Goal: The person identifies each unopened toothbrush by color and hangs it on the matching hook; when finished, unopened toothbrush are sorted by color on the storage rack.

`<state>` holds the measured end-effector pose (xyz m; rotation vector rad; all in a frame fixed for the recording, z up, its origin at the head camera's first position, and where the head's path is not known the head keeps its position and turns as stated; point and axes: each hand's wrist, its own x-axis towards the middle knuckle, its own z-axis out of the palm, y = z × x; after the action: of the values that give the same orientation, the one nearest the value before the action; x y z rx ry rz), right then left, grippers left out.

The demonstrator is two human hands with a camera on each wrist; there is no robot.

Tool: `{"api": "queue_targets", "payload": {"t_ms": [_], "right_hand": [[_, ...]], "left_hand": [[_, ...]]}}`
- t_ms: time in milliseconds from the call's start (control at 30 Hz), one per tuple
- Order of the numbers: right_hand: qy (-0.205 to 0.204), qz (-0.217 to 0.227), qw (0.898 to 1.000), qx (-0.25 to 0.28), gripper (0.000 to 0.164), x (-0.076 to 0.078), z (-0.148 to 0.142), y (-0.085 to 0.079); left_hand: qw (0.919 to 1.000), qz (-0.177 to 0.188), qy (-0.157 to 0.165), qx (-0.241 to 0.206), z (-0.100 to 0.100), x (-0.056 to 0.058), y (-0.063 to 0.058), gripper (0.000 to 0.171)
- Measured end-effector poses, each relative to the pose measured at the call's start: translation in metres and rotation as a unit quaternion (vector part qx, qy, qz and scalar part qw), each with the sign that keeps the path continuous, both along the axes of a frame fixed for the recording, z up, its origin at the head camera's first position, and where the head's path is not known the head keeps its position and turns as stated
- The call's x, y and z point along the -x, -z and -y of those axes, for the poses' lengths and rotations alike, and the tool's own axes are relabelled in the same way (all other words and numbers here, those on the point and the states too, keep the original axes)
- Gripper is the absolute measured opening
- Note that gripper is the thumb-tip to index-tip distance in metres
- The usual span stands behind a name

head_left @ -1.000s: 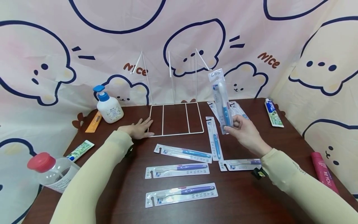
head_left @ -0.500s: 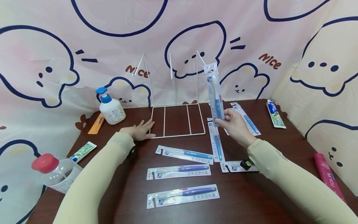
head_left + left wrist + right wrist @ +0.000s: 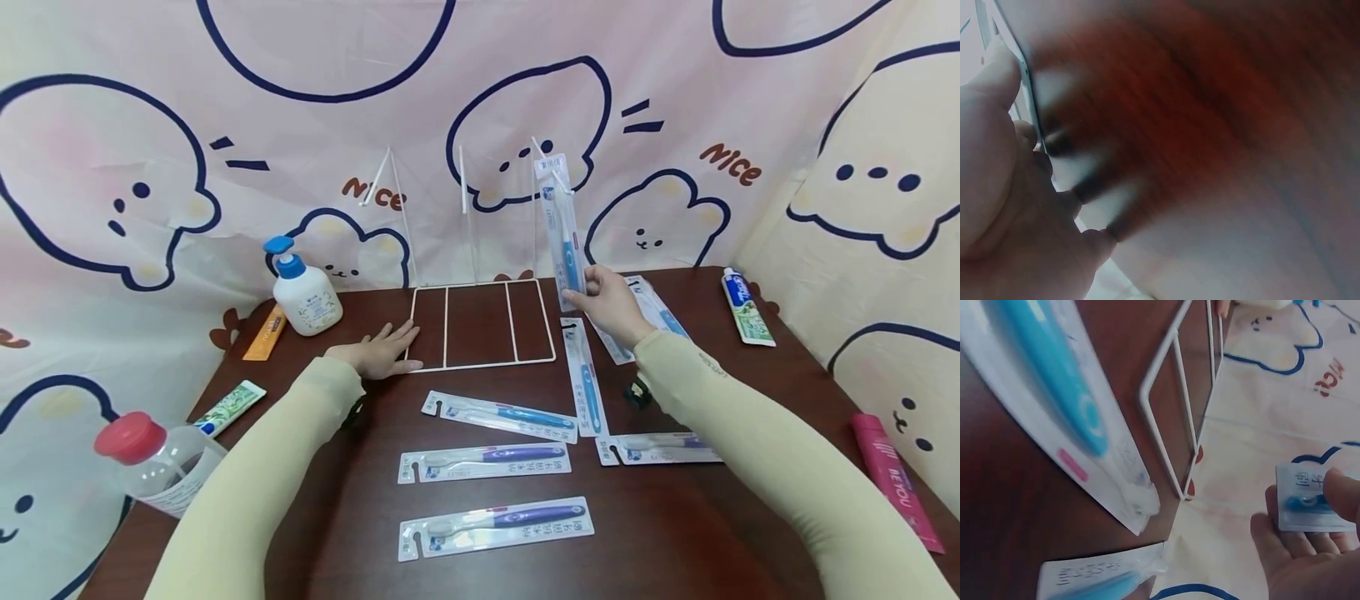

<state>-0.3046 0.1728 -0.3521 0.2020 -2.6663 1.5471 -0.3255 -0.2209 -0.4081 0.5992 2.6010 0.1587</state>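
Counting, in head view, eight packaged toothbrushes (image 3: 495, 527). Including one held pack (image 3: 553, 221), near upright, pinched low between thumb and fingers of right hand (image 3: 611, 304); overlapping, at its top, one of three prongs (image 3: 463, 183) on one white wire rack (image 3: 480, 365); cannot tell whether hooked on. Including seven lying on surface (image 3: 345, 517), two partly behind right hand. Adding one left hand (image 3: 377, 352), fingers extended and spread, gripping nothing, touching rack's left edge. Adding one pump bottle (image 3: 307, 298), one red-capped bottle (image 3: 133, 439), four tubes (image 3: 748, 308).

Showing, in left wrist view, one hand against one pale rod (image 3: 1024, 72).

Showing, in right wrist view, one pinched pack, two lying.
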Motion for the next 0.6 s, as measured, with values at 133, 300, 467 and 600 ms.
{"api": "queue_targets", "payload": {"t_ms": [133,300,467,600], "right_hand": [[0.002,0.003,1.000,-0.008,0.034,0.015,0.002,-0.005],[-0.005,0.015,1.000,0.018,0.033,0.028,0.008,-0.009],[-0.013,0.022,0.999,0.027,0.035,0.039,0.016,-0.007],[-0.010,0.018,1.000,0.014,0.034,0.052,0.024,-0.005]], "left_hand": [[0.9998,-0.017,0.009,-0.004,0.000,0.001,0.000,0.079],[0.9984,-0.044,0.035,-0.006,0.001,0.003,0.004,0.082],[0.9986,-0.035,0.039,-0.002,0.006,0.003,0.005,0.088],[0.9988,-0.028,0.040,-0.007,0.013,0.001,0.004,0.088]]}}
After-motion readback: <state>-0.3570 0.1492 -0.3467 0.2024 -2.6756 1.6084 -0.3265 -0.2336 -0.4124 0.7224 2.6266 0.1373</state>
